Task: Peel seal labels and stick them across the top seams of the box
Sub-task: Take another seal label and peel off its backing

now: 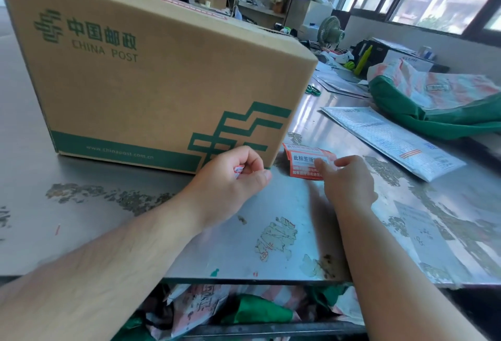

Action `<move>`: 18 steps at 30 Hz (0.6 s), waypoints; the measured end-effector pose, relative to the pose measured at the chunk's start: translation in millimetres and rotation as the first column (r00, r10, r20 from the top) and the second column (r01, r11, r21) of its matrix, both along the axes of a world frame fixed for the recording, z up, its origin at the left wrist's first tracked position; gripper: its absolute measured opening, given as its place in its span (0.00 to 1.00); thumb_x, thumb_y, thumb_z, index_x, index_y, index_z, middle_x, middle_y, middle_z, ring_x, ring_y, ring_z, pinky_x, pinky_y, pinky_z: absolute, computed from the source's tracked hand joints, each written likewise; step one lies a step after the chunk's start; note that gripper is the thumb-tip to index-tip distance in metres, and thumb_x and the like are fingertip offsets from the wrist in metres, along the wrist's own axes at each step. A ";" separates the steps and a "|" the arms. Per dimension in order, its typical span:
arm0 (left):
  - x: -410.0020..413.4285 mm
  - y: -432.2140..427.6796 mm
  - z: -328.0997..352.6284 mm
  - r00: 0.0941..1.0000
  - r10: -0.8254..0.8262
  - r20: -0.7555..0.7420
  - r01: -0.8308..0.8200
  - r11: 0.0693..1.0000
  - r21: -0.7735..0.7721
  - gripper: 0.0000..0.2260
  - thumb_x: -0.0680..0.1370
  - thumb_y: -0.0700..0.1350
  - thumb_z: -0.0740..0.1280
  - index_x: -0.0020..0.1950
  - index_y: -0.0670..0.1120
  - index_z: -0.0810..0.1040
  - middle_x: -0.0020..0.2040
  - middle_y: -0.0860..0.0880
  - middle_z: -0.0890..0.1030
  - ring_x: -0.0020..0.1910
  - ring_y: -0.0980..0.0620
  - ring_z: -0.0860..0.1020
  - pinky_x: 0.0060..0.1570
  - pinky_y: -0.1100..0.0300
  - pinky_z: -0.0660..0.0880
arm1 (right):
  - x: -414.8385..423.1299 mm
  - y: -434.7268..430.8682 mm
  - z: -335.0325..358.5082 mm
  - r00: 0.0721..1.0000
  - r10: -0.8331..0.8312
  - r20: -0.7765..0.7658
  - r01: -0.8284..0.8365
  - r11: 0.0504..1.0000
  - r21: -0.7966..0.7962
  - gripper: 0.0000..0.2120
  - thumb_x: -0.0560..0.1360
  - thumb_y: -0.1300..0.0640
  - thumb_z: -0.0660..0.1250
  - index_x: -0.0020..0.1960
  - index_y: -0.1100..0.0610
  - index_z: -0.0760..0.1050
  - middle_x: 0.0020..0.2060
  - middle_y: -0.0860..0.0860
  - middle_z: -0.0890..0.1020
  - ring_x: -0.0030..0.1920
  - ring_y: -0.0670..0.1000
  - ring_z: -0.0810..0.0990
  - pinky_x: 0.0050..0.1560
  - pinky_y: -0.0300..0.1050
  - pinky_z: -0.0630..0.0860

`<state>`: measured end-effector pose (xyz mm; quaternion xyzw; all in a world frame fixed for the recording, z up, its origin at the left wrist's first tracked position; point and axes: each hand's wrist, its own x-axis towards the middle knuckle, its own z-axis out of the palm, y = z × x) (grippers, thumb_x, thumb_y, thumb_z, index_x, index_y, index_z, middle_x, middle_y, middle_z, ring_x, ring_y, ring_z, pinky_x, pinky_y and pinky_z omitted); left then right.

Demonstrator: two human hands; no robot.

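**Head view: label pick-up beside the box, sealing incomplete**

Head camera looks down on a steel desk carrying a tall China Post box. The left hand is curled at the box's lower near corner, thumb and fingers pinching a small red-and-white scrap. Whether this is a peeled label or spent backing cannot be told. The right hand reaches out with fingers extended, fingertips resting on a sheet of seal labels that lies on the desk just right of that corner; no closed grip on it shows.

A red-edged strip is visible on the box top, probably a seal already applied. The steep angle hides most of the top, so the seams and the number still unsealed cannot be judged.
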<state>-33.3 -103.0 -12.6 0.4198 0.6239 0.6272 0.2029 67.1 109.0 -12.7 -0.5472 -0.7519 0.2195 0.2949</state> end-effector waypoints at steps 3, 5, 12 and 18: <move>0.0 -1.0 0.1 1.000 0.001 0.015 -0.001 1.000 0.006 0.08 0.73 0.50 0.67 0.37 0.49 0.72 0.26 0.59 0.68 0.23 0.61 0.64 0.24 0.72 0.61 | -0.5 -4.7 0.9 0.999 -0.020 0.045 0.020 1.000 -0.020 0.31 0.69 0.33 0.71 0.60 0.54 0.72 0.58 0.54 0.80 0.62 0.58 0.77 0.63 0.57 0.65; -0.7 -0.9 -0.7 1.000 0.001 0.015 -0.002 1.000 0.010 0.08 0.74 0.49 0.68 0.37 0.49 0.72 0.26 0.59 0.68 0.23 0.61 0.65 0.25 0.72 0.61 | -1.4 -7.3 -1.3 0.995 -0.003 0.104 0.006 1.000 -0.029 0.35 0.66 0.32 0.73 0.60 0.55 0.70 0.56 0.54 0.81 0.61 0.59 0.77 0.61 0.57 0.65; -2.2 0.4 -1.9 1.000 0.007 0.023 -0.007 1.000 0.011 0.07 0.72 0.51 0.67 0.37 0.50 0.73 0.27 0.60 0.70 0.26 0.61 0.66 0.27 0.71 0.63 | 4.8 -9.6 3.3 0.999 0.029 0.045 -0.025 0.996 -0.081 0.27 0.67 0.37 0.76 0.57 0.52 0.73 0.45 0.48 0.77 0.53 0.55 0.77 0.63 0.55 0.66; -1.8 -0.8 0.6 1.000 0.014 0.027 -0.014 1.000 -0.006 0.08 0.72 0.51 0.67 0.38 0.49 0.72 0.26 0.60 0.70 0.24 0.62 0.66 0.26 0.71 0.63 | 15.9 -14.3 6.1 0.922 0.122 -0.368 -0.151 0.987 -0.051 0.12 0.76 0.48 0.71 0.43 0.58 0.81 0.30 0.49 0.78 0.31 0.49 0.74 0.33 0.43 0.69</move>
